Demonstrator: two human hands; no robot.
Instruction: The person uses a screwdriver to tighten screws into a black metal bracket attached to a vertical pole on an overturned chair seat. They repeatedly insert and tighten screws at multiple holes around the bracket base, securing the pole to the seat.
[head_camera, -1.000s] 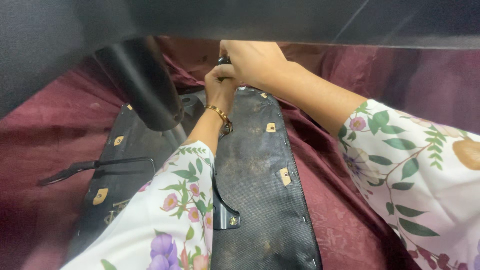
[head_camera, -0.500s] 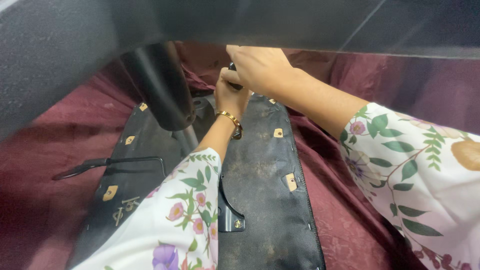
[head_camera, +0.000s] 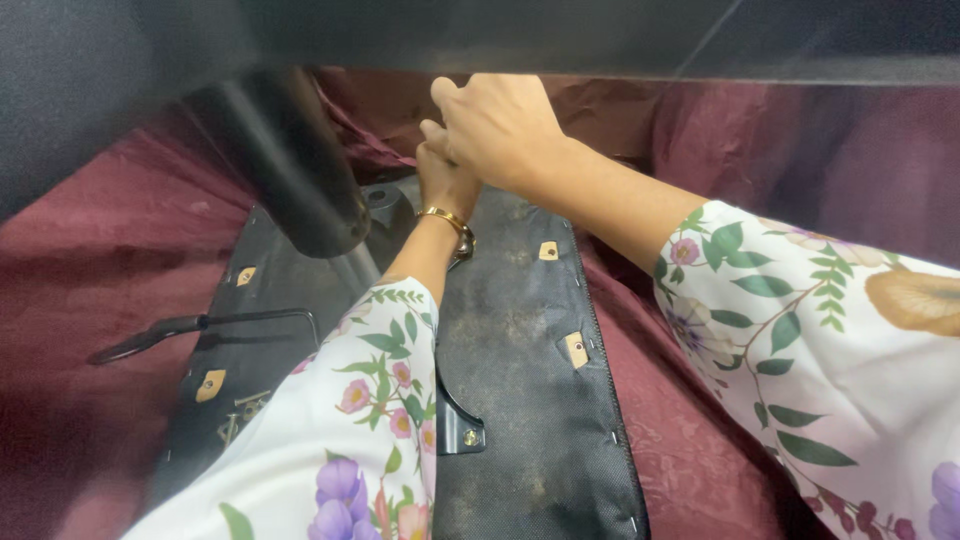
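Both hands have crept farther up toward the dark overhang since the earlier view, and the black post sits closer now. Near us, the black bag panel (head_camera: 520, 400) lies flat on maroon cloth (head_camera: 110, 250), tan tabs along its edges. Farther up, the left hand (head_camera: 445, 185), gold bracelet (head_camera: 447, 217) at the wrist, curls shut at the panel's top edge. Right hand (head_camera: 495, 125) presses over it, fingers closed; what they pinch stays hidden. Black post (head_camera: 290, 170) stands just left.

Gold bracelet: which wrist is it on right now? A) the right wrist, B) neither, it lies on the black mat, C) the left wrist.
C: the gold bracelet circles the wrist just below the left hand, while the right hand lies over that hand.
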